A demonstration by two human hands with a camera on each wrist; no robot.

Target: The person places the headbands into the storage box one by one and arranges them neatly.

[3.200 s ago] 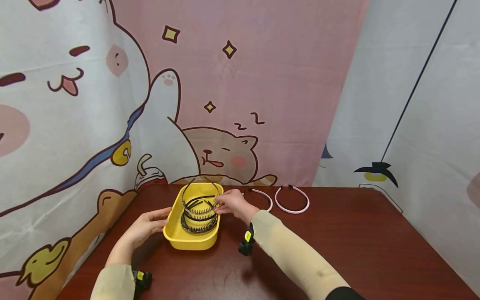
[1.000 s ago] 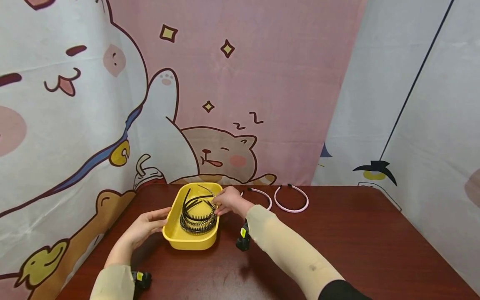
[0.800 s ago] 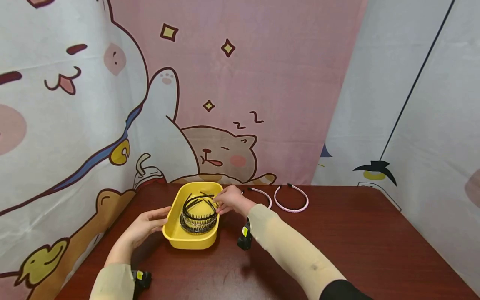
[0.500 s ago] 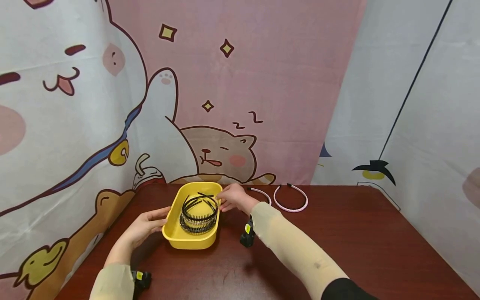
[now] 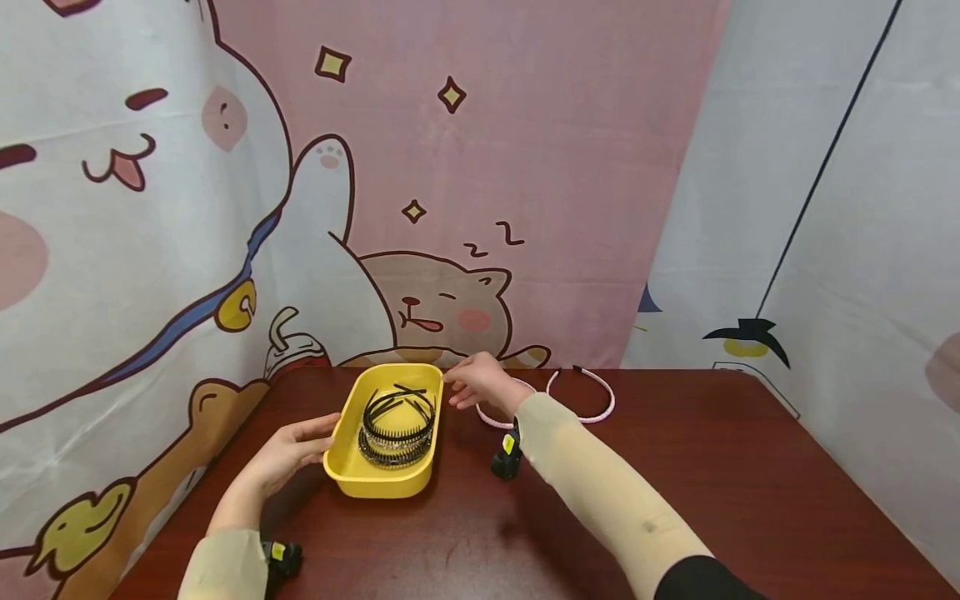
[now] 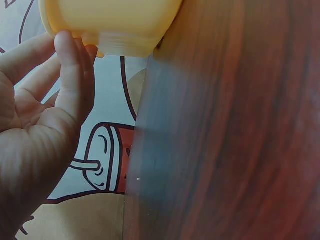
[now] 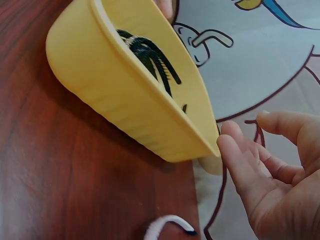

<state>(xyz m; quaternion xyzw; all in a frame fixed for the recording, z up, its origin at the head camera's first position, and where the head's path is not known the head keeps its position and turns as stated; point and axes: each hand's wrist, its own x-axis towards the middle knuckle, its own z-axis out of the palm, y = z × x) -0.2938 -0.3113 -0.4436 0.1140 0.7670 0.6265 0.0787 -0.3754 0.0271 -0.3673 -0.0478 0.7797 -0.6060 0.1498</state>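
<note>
A yellow plastic basket stands on the table and holds several dark toothed headbands, stacked in loops on its floor. My left hand rests its fingertips and thumb against the basket's left rim; the left wrist view shows the thumb pad at the rim. Beside the far right rim is my right hand, its fingers loosely bent with nothing between them. In the right wrist view the fingertips are near the basket's corner, thumb apart. Two pale pink headbands lie on the table behind the right hand, one partly hidden.
The dark red wooden table reaches back to a cartoon-printed cloth, which hangs along the rear and both sides. The basket sits left of the table's middle.
My right hand held a headband above the basket, lowered it onto the others and let go. It has since moved right and back, outside the rim. The left hand has stayed put.
</note>
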